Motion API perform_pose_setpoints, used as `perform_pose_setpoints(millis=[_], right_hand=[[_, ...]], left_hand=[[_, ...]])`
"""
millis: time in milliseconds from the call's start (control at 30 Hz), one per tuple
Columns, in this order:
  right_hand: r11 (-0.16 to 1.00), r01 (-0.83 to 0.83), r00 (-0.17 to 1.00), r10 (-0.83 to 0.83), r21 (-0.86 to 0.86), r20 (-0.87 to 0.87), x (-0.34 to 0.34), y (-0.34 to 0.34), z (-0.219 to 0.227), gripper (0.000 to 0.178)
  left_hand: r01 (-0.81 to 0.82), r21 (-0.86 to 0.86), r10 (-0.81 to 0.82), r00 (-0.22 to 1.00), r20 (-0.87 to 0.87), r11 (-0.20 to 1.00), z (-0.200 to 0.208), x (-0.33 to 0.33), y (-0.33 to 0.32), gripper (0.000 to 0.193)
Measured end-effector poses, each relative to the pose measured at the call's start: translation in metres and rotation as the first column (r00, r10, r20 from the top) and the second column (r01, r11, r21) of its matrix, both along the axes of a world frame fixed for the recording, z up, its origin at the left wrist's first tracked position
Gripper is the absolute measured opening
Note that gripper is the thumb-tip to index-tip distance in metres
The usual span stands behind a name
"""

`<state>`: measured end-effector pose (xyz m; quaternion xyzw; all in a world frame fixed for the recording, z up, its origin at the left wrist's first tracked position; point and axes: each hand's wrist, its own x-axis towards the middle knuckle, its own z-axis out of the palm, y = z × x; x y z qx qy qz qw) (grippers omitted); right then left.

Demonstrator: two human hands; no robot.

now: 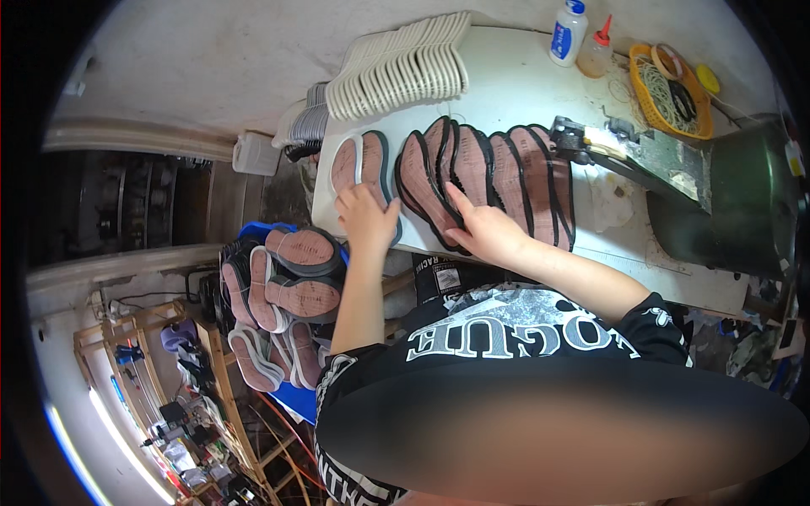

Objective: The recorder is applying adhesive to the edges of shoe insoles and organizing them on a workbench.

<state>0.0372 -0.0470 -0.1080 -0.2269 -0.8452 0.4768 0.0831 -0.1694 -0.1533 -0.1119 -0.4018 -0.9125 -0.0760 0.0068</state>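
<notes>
My left hand (369,218) lies over the near end of a pair of pink-faced shoe soles, one sole (344,164) with a white rim and the other (372,164) with a grey-blue rim. Its fingers and thumb are spread apart. To the right, a row of black-rimmed shoe soles (477,169) leans together on the white table, pink faces showing. My right hand (489,229) is at the left end of this row, open, index finger and thumb stretched out against a black-rimmed sole (418,173). Its other fingers are curled under and partly hidden.
Cream soles (396,80) stand stacked at the table's back. A white bottle (568,35), a red-tipped glue bottle (596,55) and a yellow basket (700,101) sit back right, near a green metal machine (717,202). A blue crate (291,403) full of soles stands left.
</notes>
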Motion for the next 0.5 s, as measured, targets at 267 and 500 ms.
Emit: perform_pose_setpoints(millis=[267, 500], right_hand=[[0.986, 0.04, 0.998, -0.045, -0.164, -0.031, 0.028, 0.011, 0.031, 0.044], [0.682, 0.001, 0.916, -0.293, -0.731, -0.273, 0.043, 0.018, 0.035, 0.034]], left_hand=[[0.233, 0.106, -0.215, 0.963, -0.164, 0.967, 0.007, -0.023, 0.006, 0.019], [0.333, 0.694, -0.519, 0.852, 0.067, 0.638, 0.054, 0.032, 0.039, 0.011]])
